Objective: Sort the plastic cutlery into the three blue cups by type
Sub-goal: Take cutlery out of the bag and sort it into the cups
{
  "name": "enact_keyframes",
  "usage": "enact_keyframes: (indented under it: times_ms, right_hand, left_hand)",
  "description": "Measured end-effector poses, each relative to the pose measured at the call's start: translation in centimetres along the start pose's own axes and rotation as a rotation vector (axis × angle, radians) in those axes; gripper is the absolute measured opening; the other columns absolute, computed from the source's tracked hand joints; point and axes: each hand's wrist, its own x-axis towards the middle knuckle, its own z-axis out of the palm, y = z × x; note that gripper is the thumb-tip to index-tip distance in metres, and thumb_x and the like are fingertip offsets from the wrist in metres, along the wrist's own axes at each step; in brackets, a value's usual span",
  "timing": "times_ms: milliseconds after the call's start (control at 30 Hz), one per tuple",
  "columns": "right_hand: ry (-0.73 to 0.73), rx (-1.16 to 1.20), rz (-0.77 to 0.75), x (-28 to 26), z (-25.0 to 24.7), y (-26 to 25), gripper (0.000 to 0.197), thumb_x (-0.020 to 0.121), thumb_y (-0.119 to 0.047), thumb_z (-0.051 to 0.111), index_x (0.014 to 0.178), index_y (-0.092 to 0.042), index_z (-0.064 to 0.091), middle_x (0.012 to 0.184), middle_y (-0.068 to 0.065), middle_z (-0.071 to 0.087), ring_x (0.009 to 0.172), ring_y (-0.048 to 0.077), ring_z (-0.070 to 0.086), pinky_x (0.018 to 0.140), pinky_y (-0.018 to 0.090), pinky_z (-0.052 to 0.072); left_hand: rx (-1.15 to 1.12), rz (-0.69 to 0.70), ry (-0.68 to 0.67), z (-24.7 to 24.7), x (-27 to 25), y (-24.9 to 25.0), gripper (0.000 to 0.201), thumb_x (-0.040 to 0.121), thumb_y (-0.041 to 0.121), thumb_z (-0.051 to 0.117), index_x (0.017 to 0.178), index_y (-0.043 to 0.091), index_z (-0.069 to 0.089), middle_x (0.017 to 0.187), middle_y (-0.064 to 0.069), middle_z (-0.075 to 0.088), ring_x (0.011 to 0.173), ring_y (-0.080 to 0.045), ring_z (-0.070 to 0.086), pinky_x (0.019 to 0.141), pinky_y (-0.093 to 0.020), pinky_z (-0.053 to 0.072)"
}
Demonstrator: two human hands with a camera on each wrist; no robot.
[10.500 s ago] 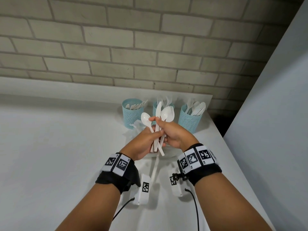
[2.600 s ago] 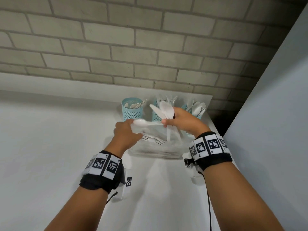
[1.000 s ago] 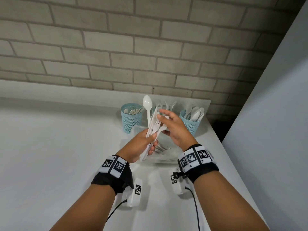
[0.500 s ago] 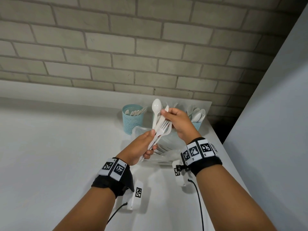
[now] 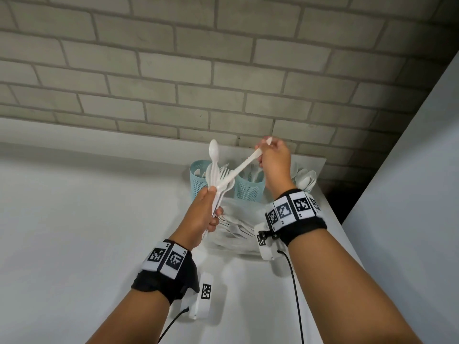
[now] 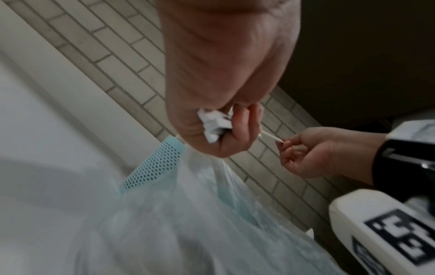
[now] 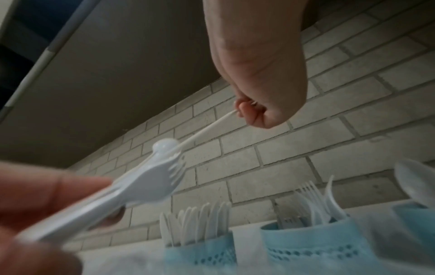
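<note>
Cutlery sorting looks well under way, and we read the scene from left to right. Our left hand (image 5: pixel 203 214) is wrapped round the handles of a mixed bundle of cutlery (image 5: pixel 218 177), holding it upright above the counter (image 5: pixel 87 207) so the heads fan out and each type can be told apart; a spoon (image 5: pixel 214 151) stands tallest, with fork tines beside it. Behind the bundle stands the left blue cup (image 5: pixel 197 177), which in the right wrist view holds a row of upright white pieces that look like knives. Crossing the bundle at a slant is a single white piece (image 5: pixel 244 165); its far end is buried among the other heads, so we cannot tell its type for certain. We judge it is being drawn out of the bundle for sorting. The middle blue cup (image 5: pixel 248 191) sits just behind, with forks in it. Below the hands, a clear plastic bag (image 5: pixel 238 229) lies on the counter with more unsorted cutlery inside. Our right hand (image 5: pixel 274 162) is raised above the cups, its fingertips pinching the handle end of that slanted piece, a light grip that suits sliding one piece free. Farthest right, the right blue cup (image 7: pixel 419 219) holds spoons, largely hidden behind our right wrist in the head view.
</note>
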Motion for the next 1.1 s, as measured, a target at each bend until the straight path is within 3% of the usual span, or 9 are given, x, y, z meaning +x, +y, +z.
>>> enact_keyframes:
  times_ms: [100,200,367,567,667,733,833,967,1100]
  right_hand:
    - [0.228,0.153,-0.068,2.0,1.4,-0.1,0.007,0.096,-0.014,0.048,0.102,-0.015,0.05,0.088,0.003,0.061,0.077,0.018,0.057,0.067,0.03,0.051]
    - [0.259,0.123,-0.175,2.8,3.1,0.5,0.003,0.098,-0.015,0.043,0.097,-0.015,0.046,0.087,0.006,0.063,0.078,0.02,0.06,0.075,0.039,0.054]
    - [-0.014,-0.299,-0.344,2.7,5.7,3.3,0.021,0.1,-0.019,0.04,0.101,-0.009,0.058,0.086,0.009,0.063,0.079,0.027,0.06,0.068,0.034,0.049]
    - [-0.37,-0.969,-0.298,2.0,6.1,6.0,0.032,0.098,-0.027,0.041,0.119,-0.02,0.064,0.124,0.018,0.051,0.118,0.035,0.039,0.094,0.036,0.034]
    - [-0.275,-0.71,-0.345,0.6,5.7,4.2,0.039,0.097,-0.038,0.042,0.129,-0.018,0.054,0.133,0.013,0.043,0.124,0.028,0.038,0.105,0.037,0.034]
    - [-0.274,-0.472,-0.376,-0.7,5.4,2.8,0.043,0.094,-0.046,0.046,0.128,-0.021,0.051,0.126,0.005,0.047,0.116,0.02,0.047,0.099,0.039,0.043]
    - [-0.399,-0.561,-0.376,-2.0,4.9,1.6,0.054,0.088,-0.055,0.048,0.134,-0.028,0.039,0.104,-0.007,0.047,0.104,0.016,0.049,0.089,0.032,0.045]
    - [-0.479,-0.607,-0.283,-1.7,3.6,1.2,0.028,0.098,-0.03,0.04,0.122,-0.016,0.048,0.094,0.005,0.054,0.083,0.021,0.053,0.068,0.027,0.041]
    - [-0.539,-0.343,-0.079,-1.1,1.3,1.3,0.012,0.098,-0.015,0.042,0.094,-0.02,0.053,0.092,0.001,0.06,0.085,0.017,0.056,0.08,0.033,0.043]
  left_hand:
    - [0.0,0.038,0.088,-1.1,0.2,0.2,0.024,0.101,0.037,0.027,0.104,0.025,0.048,0.067,0.0,0.044,0.046,-0.008,0.03,0.042,-0.017,0.025]
    - [0.028,0.05,0.13,-1.9,0.3,0.2,0.025,0.101,0.034,0.027,0.11,0.021,0.048,0.071,-0.002,0.048,0.049,-0.009,0.035,0.043,-0.018,0.028]
    - [-0.012,0.031,0.133,-2.9,0.2,-0.2,0.026,0.102,0.032,0.031,0.112,0.017,0.049,0.077,-0.003,0.055,0.051,-0.009,0.04,0.047,-0.019,0.031]
    - [-0.036,0.027,0.096,-3.1,-0.3,0.0,0.022,0.101,0.032,0.035,0.108,0.023,0.054,0.081,-0.003,0.06,0.054,-0.01,0.043,0.05,-0.021,0.033]
    - [-0.016,0.036,0.11,-2.8,-0.4,0.3,0.019,0.101,0.032,0.037,0.104,0.026,0.054,0.081,-0.003,0.06,0.056,-0.011,0.042,0.051,-0.021,0.033]
    - [-0.014,0.038,0.11,-2.4,-0.3,0.5,0.02,0.1,0.032,0.04,0.109,0.025,0.055,0.08,-0.003,0.06,0.056,-0.011,0.041,0.049,-0.019,0.033]
    - [-0.021,0.043,0.088,-1.6,-0.2,0.7,0.024,0.099,0.031,0.043,0.117,0.022,0.056,0.079,-0.003,0.061,0.055,-0.01,0.041,0.046,-0.017,0.032]
    - [-0.026,0.037,0.037,-0.7,-0.4,1.1,0.021,0.1,0.029,0.041,0.114,0.024,0.056,0.079,-0.003,0.061,0.053,-0.009,0.041,0.045,-0.017,0.032]
    - [-0.024,0.008,-0.059,-0.3,-0.8,1.2,0.023,0.101,0.033,0.035,0.109,0.024,0.055,0.077,-0.004,0.059,0.048,-0.007,0.039,0.043,-0.016,0.03]
